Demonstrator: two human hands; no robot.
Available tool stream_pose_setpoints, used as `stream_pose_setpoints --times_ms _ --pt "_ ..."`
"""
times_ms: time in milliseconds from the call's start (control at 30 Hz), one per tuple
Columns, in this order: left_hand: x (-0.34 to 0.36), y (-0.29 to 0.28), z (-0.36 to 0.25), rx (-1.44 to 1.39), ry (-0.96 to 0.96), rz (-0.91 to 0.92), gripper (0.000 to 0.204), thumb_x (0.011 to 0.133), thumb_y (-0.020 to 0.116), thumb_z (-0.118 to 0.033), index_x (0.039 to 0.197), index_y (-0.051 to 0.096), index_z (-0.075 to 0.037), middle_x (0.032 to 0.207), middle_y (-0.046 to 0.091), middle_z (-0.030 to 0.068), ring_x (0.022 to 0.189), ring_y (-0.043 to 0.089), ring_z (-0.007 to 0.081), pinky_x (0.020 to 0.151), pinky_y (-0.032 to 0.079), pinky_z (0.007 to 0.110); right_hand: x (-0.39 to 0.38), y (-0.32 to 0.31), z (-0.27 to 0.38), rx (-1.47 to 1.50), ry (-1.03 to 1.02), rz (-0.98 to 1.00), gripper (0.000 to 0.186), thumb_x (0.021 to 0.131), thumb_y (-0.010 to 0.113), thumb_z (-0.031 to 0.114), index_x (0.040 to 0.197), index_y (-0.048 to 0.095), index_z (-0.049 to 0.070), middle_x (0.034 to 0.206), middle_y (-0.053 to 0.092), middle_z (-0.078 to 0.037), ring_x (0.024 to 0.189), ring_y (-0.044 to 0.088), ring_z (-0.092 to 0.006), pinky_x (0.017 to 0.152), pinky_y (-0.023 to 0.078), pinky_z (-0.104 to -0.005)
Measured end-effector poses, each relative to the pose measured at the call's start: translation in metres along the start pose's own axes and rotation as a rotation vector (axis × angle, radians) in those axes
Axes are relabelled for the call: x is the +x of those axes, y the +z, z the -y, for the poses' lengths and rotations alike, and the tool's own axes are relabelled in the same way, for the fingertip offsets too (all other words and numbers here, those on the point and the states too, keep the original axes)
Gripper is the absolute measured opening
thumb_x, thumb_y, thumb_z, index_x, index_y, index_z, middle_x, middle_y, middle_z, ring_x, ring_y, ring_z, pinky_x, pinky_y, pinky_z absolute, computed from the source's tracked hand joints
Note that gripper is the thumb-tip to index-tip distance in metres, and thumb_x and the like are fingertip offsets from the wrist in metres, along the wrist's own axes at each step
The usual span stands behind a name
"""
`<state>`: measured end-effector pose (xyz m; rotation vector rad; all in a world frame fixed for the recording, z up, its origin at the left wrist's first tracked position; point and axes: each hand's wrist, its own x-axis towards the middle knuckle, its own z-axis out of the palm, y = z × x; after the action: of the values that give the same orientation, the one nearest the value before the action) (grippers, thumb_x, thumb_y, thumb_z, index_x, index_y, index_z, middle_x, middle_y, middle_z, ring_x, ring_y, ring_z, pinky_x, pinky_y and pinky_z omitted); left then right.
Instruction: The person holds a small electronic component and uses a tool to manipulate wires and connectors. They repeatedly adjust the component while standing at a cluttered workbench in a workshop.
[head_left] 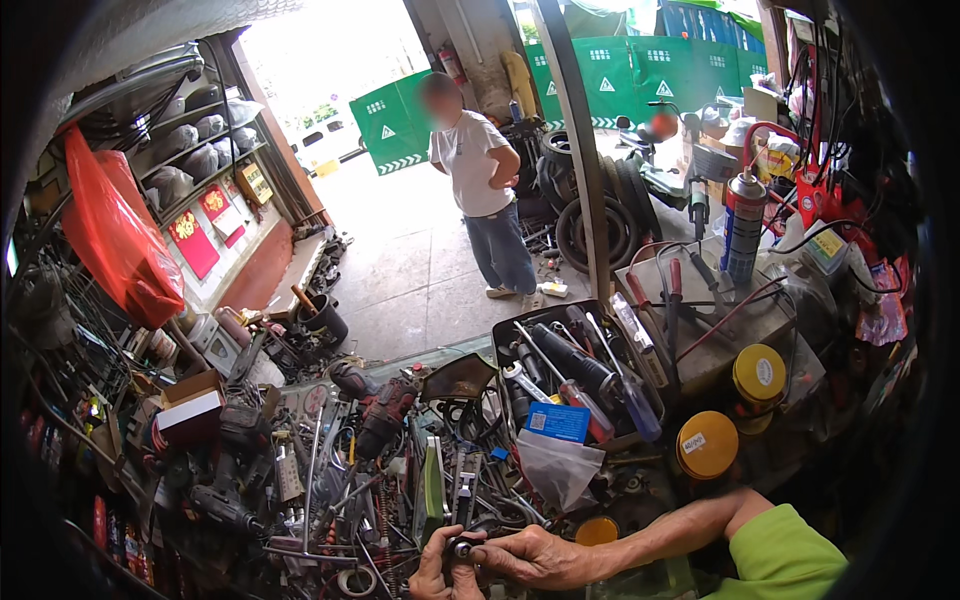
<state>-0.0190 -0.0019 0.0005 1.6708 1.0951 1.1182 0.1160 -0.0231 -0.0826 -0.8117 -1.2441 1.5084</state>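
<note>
On the pale floor (395,290) far away stands a person (480,165). Near, the left hand (432,572) and the right hand (535,557) together hold a small dark part (461,549). It seems fine finger work, calling for a steady grip. Beyond, a green flat block (431,490), a drill (385,415) leftward and a plastic bag (560,468) rightward restrict the space.

A small part (462,549) sits between your left hand (438,572) and right hand (537,557). Tools (375,500) lie heaped in front of them. Right of the heap, a box (497,352) holds more tools, with a bag (565,470) at its near end. A tub (708,445) sits right of the bag. Farther back, a person (488,175) stands left of tyres (565,240).
</note>
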Motion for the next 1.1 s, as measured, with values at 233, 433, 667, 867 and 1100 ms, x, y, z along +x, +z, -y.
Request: stream_pose_setpoints --times_ms 233,433,667,867,1100 --pt "0.000 0.001 0.001 0.070 0.066 -0.026 0.027 0.091 0.045 0.004 0.113 0.059 0.005 0.096 0.070 0.0118 0.087 0.063 0.0163 0.080 0.050 0.027 0.001 -0.006 -0.008 0.007 0.126 0.089 0.039 0.105 0.044 0.030 0.131 0.057 0.004 0.101 0.067 -0.005 0.088 0.059 -0.0080 0.072 0.050 -0.0246" --pt "0.001 0.001 0.003 0.020 0.018 -0.030 0.025 0.092 0.045 0.004 0.114 0.059 0.004 0.097 0.070 0.0108 0.086 0.061 0.0139 0.078 0.049 0.024 0.002 0.000 0.005 0.032 0.060 0.033 0.040 0.105 0.043 0.034 0.128 0.060 0.006 0.094 0.067 -0.004 0.080 0.056 -0.0073 0.066 0.048 -0.0257" --pt "0.000 0.005 0.006 -0.178 -0.069 -0.071 0.021 0.095 0.049 0.002 0.115 0.055 0.005 0.098 0.069 0.0129 0.088 0.063 0.0135 0.079 0.050 0.024 0.004 -0.008 0.011 -0.111 0.067 0.055 0.041 0.105 0.044 0.035 0.123 0.062 0.004 0.084 0.065 -0.003 0.075 0.054 -0.0070 0.064 0.045 -0.0256" --pt "-0.003 0.004 0.012 -0.218 -0.063 -0.107 0.014 0.094 0.054 0.002 0.108 0.054 0.003 0.096 0.070 0.0126 0.080 0.064 0.0117 0.071 0.050 0.020 0.007 -0.014 0.030 -0.164 0.119 0.088 0.040 0.105 0.044 0.036 0.121 0.062 0.004 0.073 0.060 -0.003 0.066 0.051 -0.0078 0.058 0.043 -0.0261" --pt "-0.002 0.004 0.018 -0.242 -0.068 -0.106 0.013 0.093 0.056 0.003 0.106 0.054 0.002 0.096 0.071 0.0132 0.077 0.064 0.0110 0.067 0.051 0.020 0.005 -0.013 0.032 -0.156 0.107 0.078 0.041 0.105 0.044 0.036 0.121 0.063 0.004 0.076 0.063 -0.003 0.065 0.053 -0.0087 0.057 0.043 -0.0264"
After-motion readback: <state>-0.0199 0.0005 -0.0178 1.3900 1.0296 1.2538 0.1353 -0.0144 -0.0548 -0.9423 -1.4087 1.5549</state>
